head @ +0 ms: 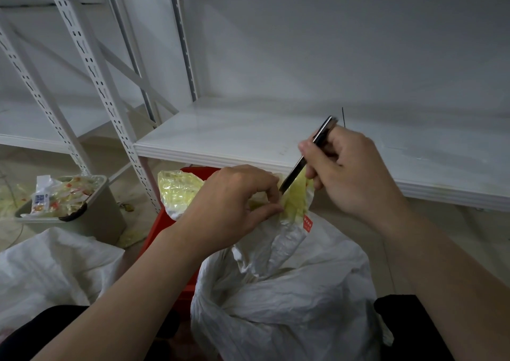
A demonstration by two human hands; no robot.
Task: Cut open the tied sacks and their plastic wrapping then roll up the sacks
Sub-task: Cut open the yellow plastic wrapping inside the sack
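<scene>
A crumpled white woven sack (281, 305) stands between my knees, its neck gathered upward with yellowish plastic wrapping (296, 200) bunched at the top. My left hand (234, 203) pinches the neck just left of the yellow plastic. My right hand (347, 170) grips a slim metal utility knife (303, 159), whose tip touches the plastic right beside my left fingertips. A small red label (307, 224) hangs on the neck.
A red crate (160, 231) sits behind the sack with a yellow plastic bag (176, 189) in it. A grey bin (91, 219) full of plastic scraps stands at left. Another white sack (49, 266) lies at lower left. White shelf boards (248, 139) run behind.
</scene>
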